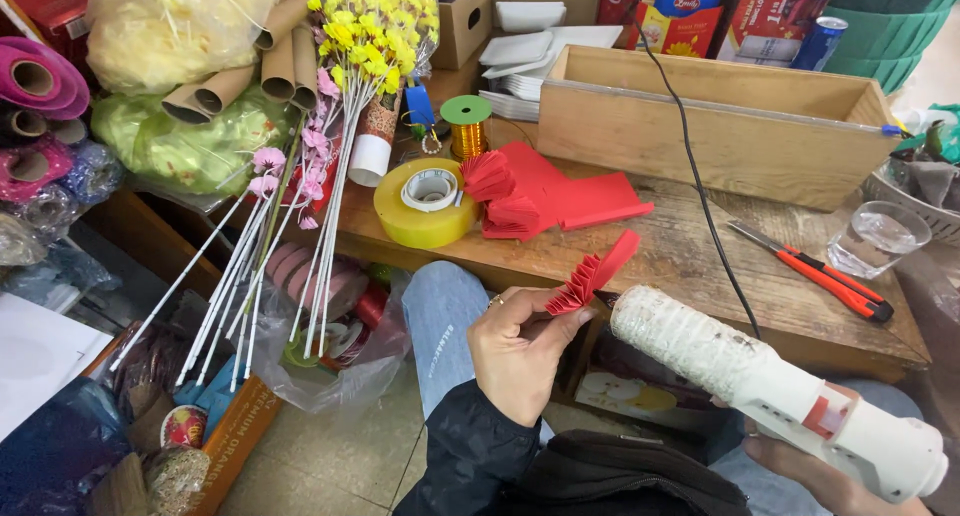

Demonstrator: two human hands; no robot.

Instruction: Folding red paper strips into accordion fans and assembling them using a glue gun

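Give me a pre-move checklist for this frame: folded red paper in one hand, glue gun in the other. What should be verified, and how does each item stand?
1. Left hand pinches the pleated red paper fan: ok.
2. Right hand holds the white glue gun: ok, though the hand is mostly hidden.
3. Gun nozzle next to the fan's folded end: ok, close; whether they touch, cannot tell.
4. Glue at the tip: cannot tell.
5. Black cord lying free across the wooden table: ok.
6. Orange utility knife and glass of water apart from both hands: ok.
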